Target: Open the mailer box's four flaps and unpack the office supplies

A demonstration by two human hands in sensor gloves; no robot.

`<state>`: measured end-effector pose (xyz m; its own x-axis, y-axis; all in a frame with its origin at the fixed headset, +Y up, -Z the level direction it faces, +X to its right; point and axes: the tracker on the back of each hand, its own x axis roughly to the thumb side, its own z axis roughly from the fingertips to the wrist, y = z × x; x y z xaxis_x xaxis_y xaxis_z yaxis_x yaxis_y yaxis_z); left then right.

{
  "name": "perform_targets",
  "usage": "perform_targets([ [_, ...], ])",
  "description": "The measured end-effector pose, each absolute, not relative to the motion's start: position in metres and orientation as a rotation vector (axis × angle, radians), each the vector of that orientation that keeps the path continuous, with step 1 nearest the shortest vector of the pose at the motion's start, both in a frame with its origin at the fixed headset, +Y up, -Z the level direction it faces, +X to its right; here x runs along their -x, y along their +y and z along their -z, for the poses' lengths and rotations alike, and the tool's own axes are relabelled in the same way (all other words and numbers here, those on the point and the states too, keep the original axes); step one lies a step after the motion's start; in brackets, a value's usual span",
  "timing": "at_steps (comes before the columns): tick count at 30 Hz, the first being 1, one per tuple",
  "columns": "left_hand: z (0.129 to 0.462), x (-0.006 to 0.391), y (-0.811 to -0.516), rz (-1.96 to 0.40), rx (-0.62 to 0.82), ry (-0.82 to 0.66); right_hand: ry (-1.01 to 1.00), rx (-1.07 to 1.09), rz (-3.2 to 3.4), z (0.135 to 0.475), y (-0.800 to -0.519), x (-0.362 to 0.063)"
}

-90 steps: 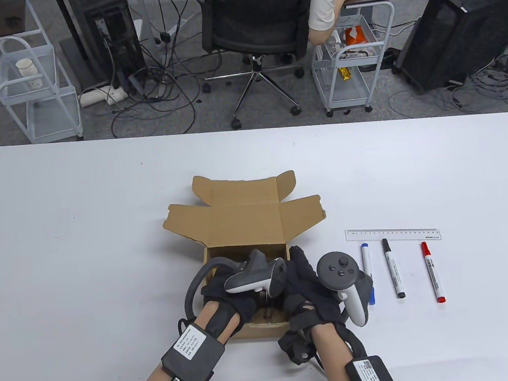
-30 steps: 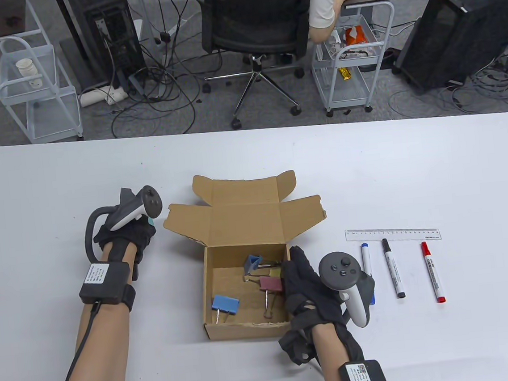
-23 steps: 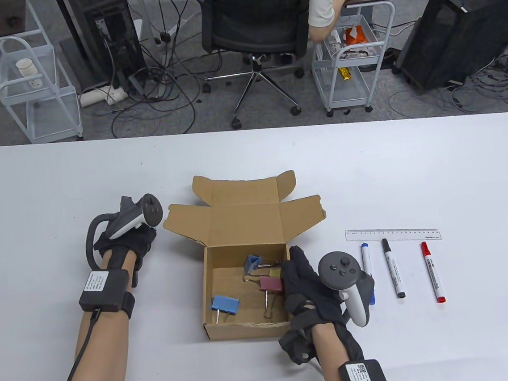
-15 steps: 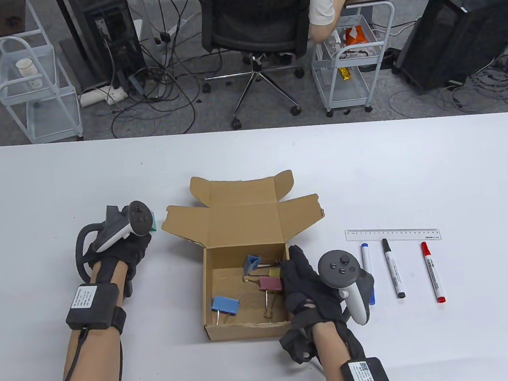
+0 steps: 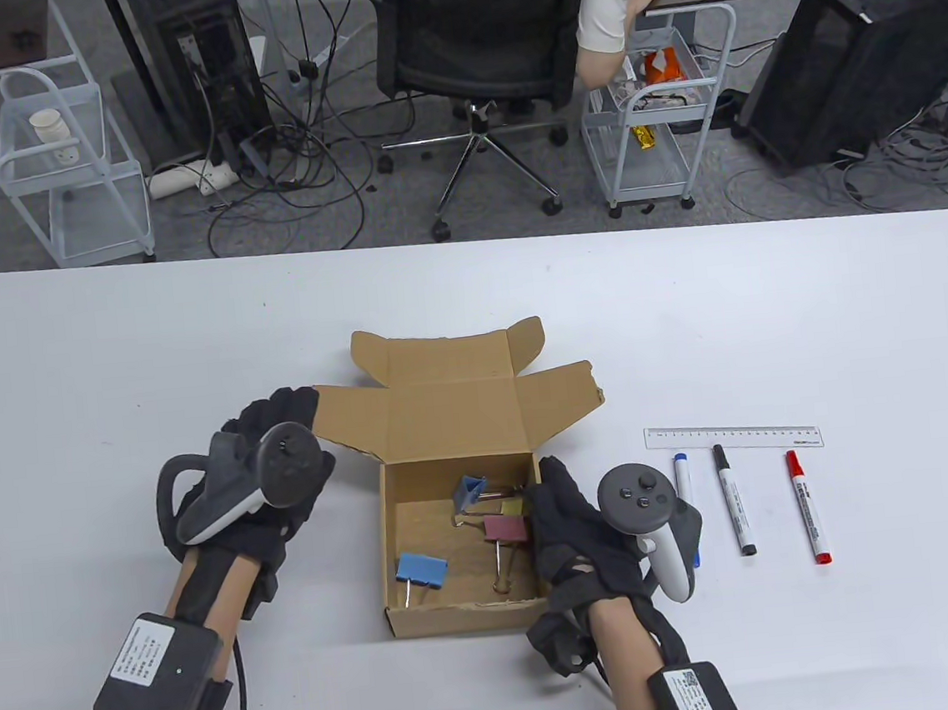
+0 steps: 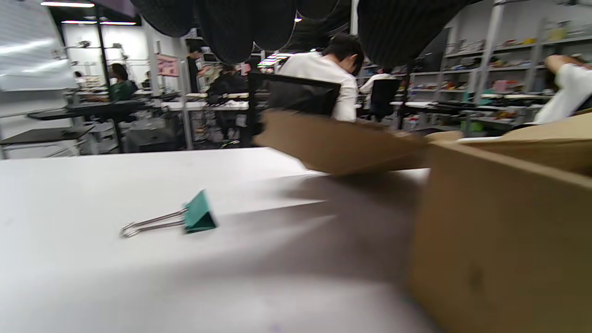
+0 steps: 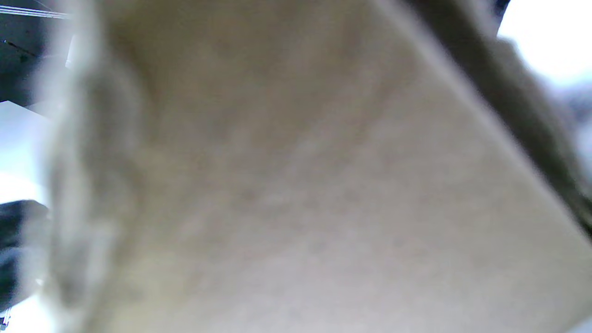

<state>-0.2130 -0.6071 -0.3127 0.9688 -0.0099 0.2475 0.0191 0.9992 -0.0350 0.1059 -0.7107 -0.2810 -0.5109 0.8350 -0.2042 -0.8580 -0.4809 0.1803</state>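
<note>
- Left hand [image 5: 264, 476]: fingers [image 5: 282, 407] spread and holding nothing, reaching toward the left flap of the mailer box [image 5: 458, 532] at centre frame in the table view. In the left wrist view the dark fingertips hang from the top edge, clear of everything.
- Teal binder clip [image 6: 185, 219]: lies alone on the white table [image 5: 145, 336], lower left of the left wrist view, wire handles pointing left. Hidden under the left hand in the table view. Judged an unpacked item, set left of the box.
- Right hand [image 5: 579, 529]: rests against the box's right wall, lower centre-right of the table view. Whether its fingers curl over the rim cannot be told. Right wrist view shows only blurred cardboard very close. Judged to be steadying the box while the other hand works.
- Box: all flaps folded outward, top open, so the opening step looks done.
- Inside the box: a blue binder clip [image 5: 421, 569] at lower left; a red binder clip [image 5: 505, 529], a yellowish one [image 5: 512, 506] and an upright blue one [image 5: 472, 489] bunched at the right.
- Right of the box, right-centre frame: clear ruler [image 5: 733, 437] lying crosswise, below it a blue marker [image 5: 683, 477] partly behind the right tracker, a black marker [image 5: 733, 510] and a red marker [image 5: 806, 517], side by side, apart. Judged a sorted lay-out: pens right, clips left.
</note>
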Motion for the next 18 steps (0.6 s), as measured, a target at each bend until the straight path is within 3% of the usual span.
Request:
perform_targets([
  [9,0.274,0.122,-0.603,0.031,0.164,-0.473,0.317,0.092,-2.095,0.282,-0.710,-0.105],
  [18,0.279,0.058,-0.630,0.186,0.345,-0.503,0.318,0.090,-2.083,0.281,-0.711,-0.105],
])
